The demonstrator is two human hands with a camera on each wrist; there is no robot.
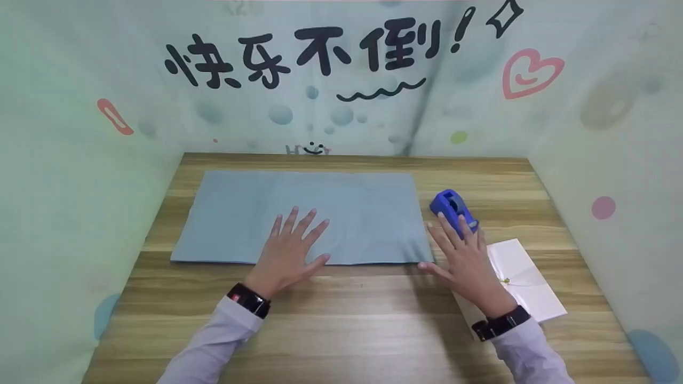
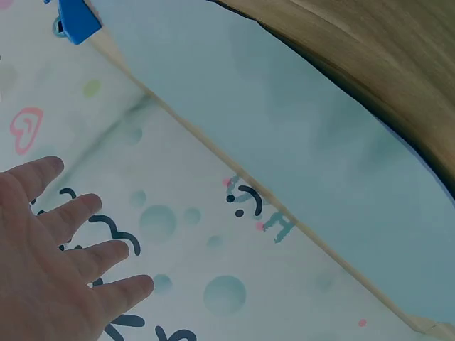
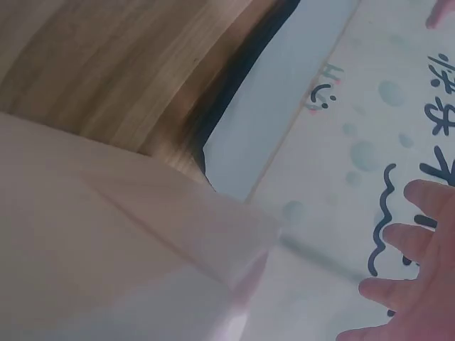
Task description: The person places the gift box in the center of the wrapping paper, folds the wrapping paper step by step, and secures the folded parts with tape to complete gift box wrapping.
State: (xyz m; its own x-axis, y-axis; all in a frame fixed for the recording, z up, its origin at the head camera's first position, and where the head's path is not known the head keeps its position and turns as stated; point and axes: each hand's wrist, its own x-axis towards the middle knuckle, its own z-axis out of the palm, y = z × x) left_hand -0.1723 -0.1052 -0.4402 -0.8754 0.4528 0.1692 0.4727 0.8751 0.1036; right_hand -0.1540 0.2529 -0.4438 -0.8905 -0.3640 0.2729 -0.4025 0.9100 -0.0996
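A wide blue-grey sheet (image 1: pixel 363 213) lies flat on the wooden table, its front edge slightly raised. My left hand (image 1: pixel 288 258) is spread over the front middle of this sheet, fingers straight and holding nothing. To the right, my right hand (image 1: pixel 469 269) is spread too, with nothing in its grasp. Its fingertips overlap the front part of a blue tape dispenser (image 1: pixel 447 201) in the head view. Partly hidden under the right hand and wrist is a white, flat, folded packet (image 1: pixel 533 272) with a small gold ornament. Both hands (image 2: pixel 64 256) (image 3: pixel 419 263) show extended fingers in the wrist views.
A printed backdrop (image 1: pixel 341 114) with dark lettering stands behind the table (image 1: pixel 363 325) and along both sides. Black bands (image 1: pixel 249 300) circle both wrists, below pale sleeves (image 1: pixel 213 341).
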